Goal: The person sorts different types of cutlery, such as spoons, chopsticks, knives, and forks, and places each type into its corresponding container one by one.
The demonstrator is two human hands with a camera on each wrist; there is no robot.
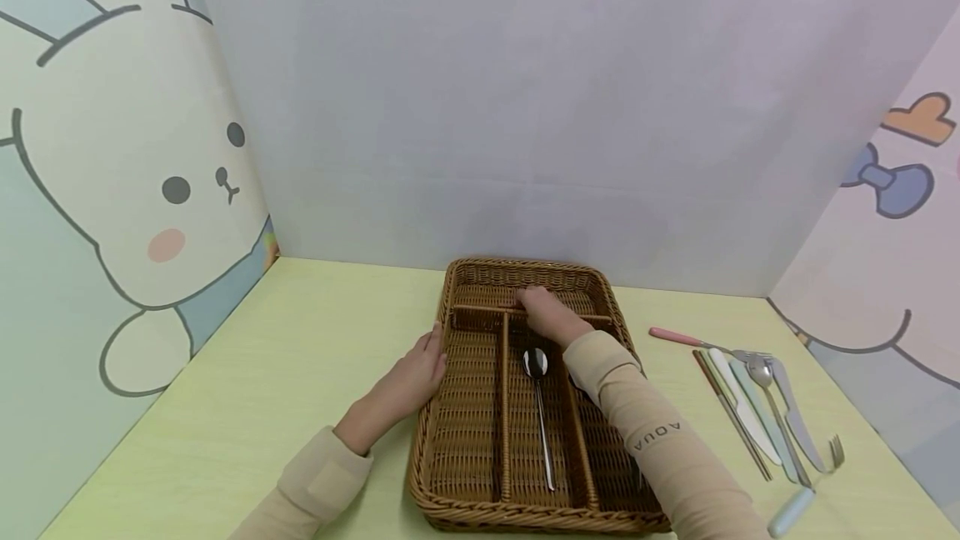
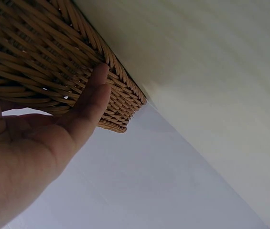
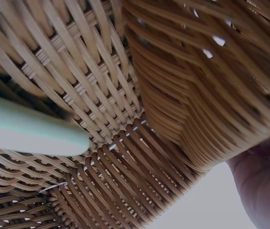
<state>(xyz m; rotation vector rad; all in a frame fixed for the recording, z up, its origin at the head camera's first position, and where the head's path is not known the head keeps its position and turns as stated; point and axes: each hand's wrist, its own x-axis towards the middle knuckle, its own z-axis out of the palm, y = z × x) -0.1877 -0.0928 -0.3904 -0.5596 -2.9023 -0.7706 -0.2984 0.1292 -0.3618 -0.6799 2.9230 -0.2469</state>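
A brown wicker cutlery tray (image 1: pixel 502 515) with divided compartments stands on the table. My left hand (image 1: pixel 408 377) rests at its left side, with fairly straight fingers (image 2: pixel 94 98) against the outer wall. At the far end, my right hand (image 1: pixel 551 315) reaches over the cross divider (image 1: pixel 476 308); its fingertips are hidden, so I cannot tell whether they hold anything. In the middle long compartment lies a metal spoon (image 1: pixel 536 363), bowl toward the back. The right wrist view shows a mint-green handle (image 3: pixel 39 126) inside the tray, and part of the right hand beyond a wicker divider.
Right of the tray lie a pink-handled fork (image 1: pixel 675 337), brown chopsticks (image 1: pixel 723 402), a white-handled knife (image 1: pixel 738 398), a metal spoon (image 1: pixel 761 371) and a blue-handled fork (image 1: pixel 793 511). A pale wall (image 1: pixel 525 148) stands close behind the tray.
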